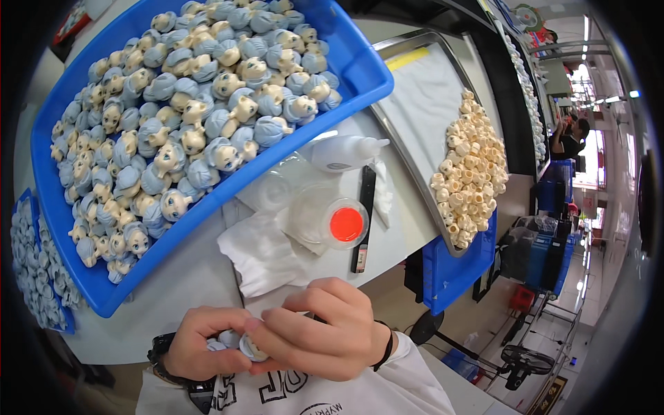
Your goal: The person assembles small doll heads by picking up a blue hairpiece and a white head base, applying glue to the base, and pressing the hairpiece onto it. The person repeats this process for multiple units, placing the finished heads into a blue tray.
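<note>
In front of my chest, at the table's near edge, both hands are closed around a doll head with light blue hair (253,348). My left hand (200,344) wraps it from the left, its thumb along the lower side. My right hand (321,332) comes from the right with bent fingers pressed against the head. Most of the piece is hidden by fingers, and whether a small part is pinched in them cannot be seen. Many similar heads with painted eyes and blue hair (228,155) fill a large blue tub (228,207) beyond my left hand.
A crumpled white cloth (259,252), a jar with orange-red contents (346,224), a squeeze bottle (346,152) and a slim black tool (364,221) lie mid-table. Rightward, a metal tray (415,183) holds small beige parts (470,173). More blue pieces (41,277) sit far left.
</note>
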### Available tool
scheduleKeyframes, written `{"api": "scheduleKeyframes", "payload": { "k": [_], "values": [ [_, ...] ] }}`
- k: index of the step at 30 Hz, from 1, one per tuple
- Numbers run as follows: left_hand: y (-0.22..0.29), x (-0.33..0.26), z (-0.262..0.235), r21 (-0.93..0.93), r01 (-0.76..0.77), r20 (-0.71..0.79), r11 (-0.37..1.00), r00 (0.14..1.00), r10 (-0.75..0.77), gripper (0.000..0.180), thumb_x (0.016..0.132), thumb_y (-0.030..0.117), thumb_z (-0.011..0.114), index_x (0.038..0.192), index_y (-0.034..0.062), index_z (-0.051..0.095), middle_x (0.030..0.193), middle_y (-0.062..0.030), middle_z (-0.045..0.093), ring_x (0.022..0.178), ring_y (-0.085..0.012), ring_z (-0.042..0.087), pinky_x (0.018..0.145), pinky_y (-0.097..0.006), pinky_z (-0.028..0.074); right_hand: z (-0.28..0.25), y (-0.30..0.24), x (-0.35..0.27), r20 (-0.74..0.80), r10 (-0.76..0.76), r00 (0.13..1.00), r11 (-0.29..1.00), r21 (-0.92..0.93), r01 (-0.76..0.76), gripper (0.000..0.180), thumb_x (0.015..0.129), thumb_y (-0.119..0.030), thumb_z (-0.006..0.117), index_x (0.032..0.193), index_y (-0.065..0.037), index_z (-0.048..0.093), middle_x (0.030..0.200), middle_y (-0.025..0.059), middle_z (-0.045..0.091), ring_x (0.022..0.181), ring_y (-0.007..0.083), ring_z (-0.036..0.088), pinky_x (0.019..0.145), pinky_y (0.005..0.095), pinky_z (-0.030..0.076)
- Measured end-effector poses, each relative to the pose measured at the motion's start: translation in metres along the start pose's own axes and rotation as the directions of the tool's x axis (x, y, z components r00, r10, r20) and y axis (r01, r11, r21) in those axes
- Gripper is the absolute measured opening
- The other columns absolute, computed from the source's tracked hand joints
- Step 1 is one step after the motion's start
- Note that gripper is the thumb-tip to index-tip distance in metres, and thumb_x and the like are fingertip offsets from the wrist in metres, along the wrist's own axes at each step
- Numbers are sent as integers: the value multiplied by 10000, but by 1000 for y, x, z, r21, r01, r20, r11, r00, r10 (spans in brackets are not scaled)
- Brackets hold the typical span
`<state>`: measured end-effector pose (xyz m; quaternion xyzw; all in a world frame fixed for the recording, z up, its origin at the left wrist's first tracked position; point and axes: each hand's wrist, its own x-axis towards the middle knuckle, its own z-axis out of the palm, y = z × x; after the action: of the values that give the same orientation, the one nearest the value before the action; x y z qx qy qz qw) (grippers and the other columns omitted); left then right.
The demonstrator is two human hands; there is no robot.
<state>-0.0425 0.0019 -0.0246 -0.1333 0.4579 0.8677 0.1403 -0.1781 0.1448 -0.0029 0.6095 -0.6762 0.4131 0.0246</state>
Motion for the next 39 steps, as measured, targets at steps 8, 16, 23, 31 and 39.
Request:
{"api": "scheduleKeyframes", "payload": {
  "k": [8, 16, 23, 31, 39],
  "values": [
    [-1, -1, 13, -575, -529, -266, 624, 842, 469, 653, 768, 373, 633, 1175, -80, 400, 659, -110, 538, 460, -139, 465, 385, -248, 368, -58, 29, -12, -690, 317, 651, 829, -132, -543, 271, 719, -45, 629, 984, -5, 583, 794, 116, 575, 710, 188, 543, 668, 252, 442],
    [-7, 3, 3, -547, -219, -155, 808, 975, 159, 348, 729, 273, 622, 855, 4, 440, 727, -97, 445, 558, -136, 429, 468, -257, 343, -102, 96, -36, -312, 698, 645, 358, -628, -691, 178, 734, -74, 623, 905, -32, 599, 723, 101, 532, 592, 196, 529, 538, 299, 410],
    [-5, 3, -1, -681, -54, -58, 731, 998, 20, 317, 750, 138, 450, 1017, -20, 384, 915, -140, 428, 700, -164, 454, 501, -266, 387, -99, 103, -43, -318, 655, 686, 419, -603, -679, 234, 688, -24, 628, 918, -46, 592, 825, 96, 547, 585, 205, 547, 568, 313, 434],
    [-1, 0, 1, -442, -44, -48, 896, 999, 26, 259, 798, 52, 405, 1044, -31, 413, 898, -222, 490, 587, -135, 479, 418, -224, 405, -83, 72, -42, -474, 624, 622, 742, 111, -661, 298, 727, 7, 586, 1009, -28, 495, 933, 124, 554, 612, 116, 540, 515, 211, 437],
    [-5, 3, 0, -356, -90, -55, 930, 996, 76, 280, 816, 76, 432, 1078, -23, 437, 862, -168, 496, 577, -115, 475, 433, -203, 375, -59, 39, -38, -207, 549, 810, 681, 673, -289, 337, 656, 41, 603, 957, -46, 481, 957, 172, 411, 597, 173, 542, 491, 223, 469]
  ]
}}
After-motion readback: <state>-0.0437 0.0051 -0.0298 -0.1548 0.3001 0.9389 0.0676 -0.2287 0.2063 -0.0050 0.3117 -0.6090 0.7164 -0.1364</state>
